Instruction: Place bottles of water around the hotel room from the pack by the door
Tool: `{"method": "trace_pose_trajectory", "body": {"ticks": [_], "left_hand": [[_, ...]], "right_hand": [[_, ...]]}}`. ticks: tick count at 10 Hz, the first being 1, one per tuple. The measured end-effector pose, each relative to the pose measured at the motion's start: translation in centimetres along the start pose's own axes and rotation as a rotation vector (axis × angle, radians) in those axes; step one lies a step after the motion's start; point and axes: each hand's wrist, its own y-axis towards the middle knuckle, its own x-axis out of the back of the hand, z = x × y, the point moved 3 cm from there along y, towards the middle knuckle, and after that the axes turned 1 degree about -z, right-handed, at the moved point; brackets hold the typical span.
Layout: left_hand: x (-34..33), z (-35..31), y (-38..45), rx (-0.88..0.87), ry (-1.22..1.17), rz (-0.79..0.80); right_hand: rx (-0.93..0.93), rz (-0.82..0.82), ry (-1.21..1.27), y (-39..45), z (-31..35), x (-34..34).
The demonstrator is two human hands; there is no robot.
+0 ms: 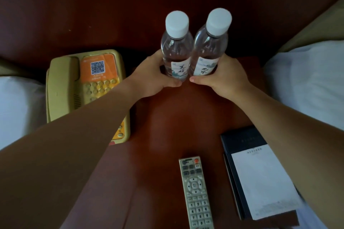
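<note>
Two clear plastic water bottles with white caps – the left bottle (176, 50) and the right bottle (210, 48) – stand touching at the back of the dark red wooden surface (176, 122). The left hand (154, 78) and right hand (223, 78) each grip one low, at the label. Full, they look fairly heavy, smooth and slightly squeezable – best held mid-body.

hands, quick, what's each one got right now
Left hand: holds the left water bottle.
Right hand: holds the right water bottle.

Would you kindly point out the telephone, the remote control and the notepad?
telephone (63, 87), head view, on the handset.
remote control (194, 185), head view, on the round keypad.
notepad (260, 180), head view, on the white sheet.
</note>
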Motion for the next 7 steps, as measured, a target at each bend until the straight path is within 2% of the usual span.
{"method": "trace_pose_trajectory", "body": {"ticks": [4,6,7], "left_hand": [[0.3,0.2,0.1,-0.005,0.013,-0.006],[0.3,-0.1,-0.2,0.025,-0.012,0.007],[0.2,-0.6,-1.4,0.045,-0.122,-0.102]], "right_hand": [[0.007,-0.054,-0.095,-0.3,-0.1,-0.3],[-0.042,-0.006,0.003,-0.5,-0.2,-0.2],[-0.036,-0.053,0.1,-1.0,-0.1,0.0]]}}
